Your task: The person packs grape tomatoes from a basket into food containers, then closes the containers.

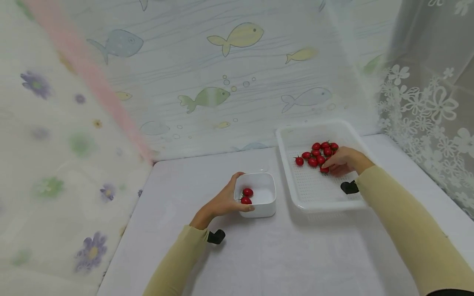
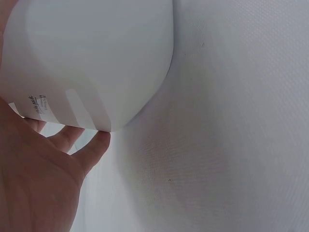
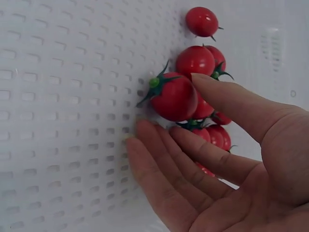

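My left hand (image 1: 224, 200) grips a small white square container (image 1: 263, 210) from its left side, thumb along the front wall and fingers at the back. Two red cherry tomatoes (image 1: 247, 192) lie inside it. In the left wrist view, fingertips (image 2: 99, 140) touch the container's printed wall. Over the white perforated basket (image 1: 305, 189), my right hand (image 1: 344, 160) reaches in among several cherry tomatoes. Its thumb and fairly straight fingers are spread around one cherry tomato (image 3: 175, 99) with a green stem, fingertips right beside it. More tomatoes (image 3: 195, 60) lie behind that one.
White cloth (image 1: 237, 250) covers the table. A fish-print curtain (image 1: 259, 123) hangs along the back, a flowered one (image 1: 63, 164) at the left, and lace (image 1: 426, 102) at the right. The basket's raised rim (image 1: 286, 172) stands right of the container.
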`<action>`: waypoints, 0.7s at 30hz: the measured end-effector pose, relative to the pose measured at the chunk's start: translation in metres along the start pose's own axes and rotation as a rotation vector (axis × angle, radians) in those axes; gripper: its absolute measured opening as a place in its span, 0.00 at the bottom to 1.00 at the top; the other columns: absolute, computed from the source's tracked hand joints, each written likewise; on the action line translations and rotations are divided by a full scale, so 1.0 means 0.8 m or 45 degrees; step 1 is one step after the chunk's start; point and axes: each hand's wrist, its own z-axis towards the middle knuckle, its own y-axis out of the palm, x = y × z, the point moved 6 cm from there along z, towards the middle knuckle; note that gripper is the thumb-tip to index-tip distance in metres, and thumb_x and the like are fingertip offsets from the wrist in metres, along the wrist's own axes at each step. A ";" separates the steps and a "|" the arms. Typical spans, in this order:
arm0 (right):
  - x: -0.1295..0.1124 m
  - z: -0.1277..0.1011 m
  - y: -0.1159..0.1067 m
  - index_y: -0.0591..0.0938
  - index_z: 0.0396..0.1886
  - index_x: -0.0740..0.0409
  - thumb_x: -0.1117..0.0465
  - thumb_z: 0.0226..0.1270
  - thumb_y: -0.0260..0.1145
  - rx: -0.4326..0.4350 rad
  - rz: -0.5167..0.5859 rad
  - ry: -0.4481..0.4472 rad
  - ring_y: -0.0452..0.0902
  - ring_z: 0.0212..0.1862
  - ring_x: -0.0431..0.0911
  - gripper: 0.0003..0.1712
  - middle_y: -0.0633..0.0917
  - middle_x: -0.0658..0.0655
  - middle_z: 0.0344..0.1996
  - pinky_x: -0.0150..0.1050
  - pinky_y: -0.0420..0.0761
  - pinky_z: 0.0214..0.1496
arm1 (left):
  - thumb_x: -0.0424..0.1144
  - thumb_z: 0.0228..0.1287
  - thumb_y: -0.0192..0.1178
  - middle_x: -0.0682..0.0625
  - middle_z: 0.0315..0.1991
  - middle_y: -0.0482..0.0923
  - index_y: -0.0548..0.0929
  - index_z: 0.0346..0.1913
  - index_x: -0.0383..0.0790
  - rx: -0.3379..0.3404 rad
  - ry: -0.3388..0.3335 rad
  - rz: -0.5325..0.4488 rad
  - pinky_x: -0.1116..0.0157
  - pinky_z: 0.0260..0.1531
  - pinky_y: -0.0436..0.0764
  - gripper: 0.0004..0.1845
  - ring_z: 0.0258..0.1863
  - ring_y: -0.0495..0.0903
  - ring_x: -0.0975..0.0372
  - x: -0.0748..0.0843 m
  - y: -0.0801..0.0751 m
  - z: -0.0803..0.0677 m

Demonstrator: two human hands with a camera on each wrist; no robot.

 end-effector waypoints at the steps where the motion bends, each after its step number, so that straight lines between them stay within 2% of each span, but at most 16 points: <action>1: 0.001 0.001 0.001 0.74 0.50 0.71 0.61 0.69 0.70 -0.001 0.007 0.003 0.86 0.38 0.49 0.21 0.84 0.64 0.39 0.47 0.86 0.52 | 0.53 0.49 0.79 0.54 0.70 0.64 0.50 0.78 0.54 -0.001 0.003 -0.002 0.48 0.68 0.69 0.59 0.68 0.65 0.60 0.000 0.000 0.000; 11: -0.001 0.003 0.006 0.75 0.47 0.71 0.63 0.70 0.69 -0.001 0.002 0.020 0.88 0.35 0.49 0.17 0.86 0.64 0.36 0.46 0.87 0.49 | 0.53 0.48 0.79 0.54 0.70 0.63 0.49 0.79 0.50 -0.006 -0.005 -0.010 0.46 0.69 0.68 0.61 0.69 0.64 0.59 -0.001 0.001 0.002; 16: 0.000 0.006 0.008 0.75 0.47 0.70 0.63 0.69 0.70 -0.016 0.009 0.026 0.88 0.35 0.48 0.17 0.86 0.63 0.35 0.45 0.87 0.49 | 0.54 0.48 0.79 0.55 0.70 0.63 0.49 0.78 0.52 -0.003 -0.017 -0.009 0.46 0.68 0.69 0.61 0.69 0.64 0.59 -0.003 0.001 0.001; 21: 0.000 0.009 0.009 0.75 0.46 0.69 0.64 0.68 0.71 -0.016 0.016 0.028 0.87 0.34 0.47 0.16 0.85 0.61 0.34 0.45 0.87 0.49 | 0.53 0.48 0.79 0.55 0.70 0.64 0.50 0.78 0.53 -0.001 0.009 -0.021 0.47 0.68 0.69 0.59 0.68 0.65 0.60 -0.002 0.001 0.001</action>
